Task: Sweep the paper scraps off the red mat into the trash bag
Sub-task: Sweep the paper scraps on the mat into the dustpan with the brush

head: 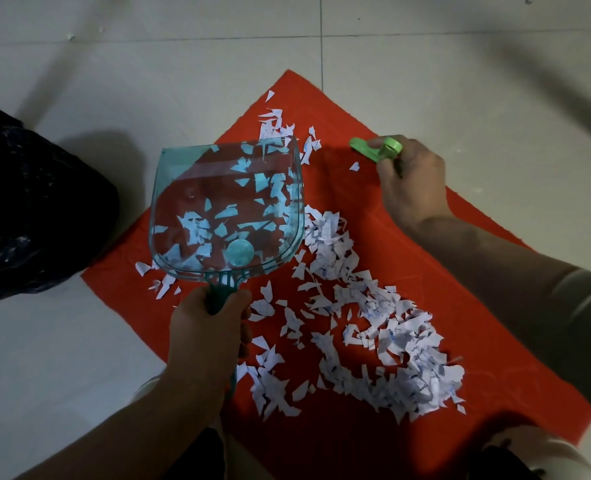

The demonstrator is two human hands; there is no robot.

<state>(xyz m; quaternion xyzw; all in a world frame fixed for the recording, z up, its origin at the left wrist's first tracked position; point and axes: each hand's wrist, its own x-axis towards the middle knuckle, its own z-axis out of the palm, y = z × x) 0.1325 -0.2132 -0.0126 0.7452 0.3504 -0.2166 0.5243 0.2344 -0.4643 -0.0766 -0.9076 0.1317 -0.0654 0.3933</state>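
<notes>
Scraps point(373, 341) cover red mat point(488, 306), centre to 5 o'clock. Left hand point(204, 327) grips dustpan point(224, 209) handle, right hand point(408, 181) grips green tool point(373, 148). Trash bag point(27, 209) beside mat's 9 o'clock corner; bare floor point(218, 64) at 12.

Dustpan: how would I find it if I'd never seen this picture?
Find the big red mat on the pale floor tiles, then look at its left side, next to the black trash bag. The dustpan is there, its handle held by the left hand. Unlike the solid green tool the right hand grips, it is see-through, so paper scraps show through it.
</notes>
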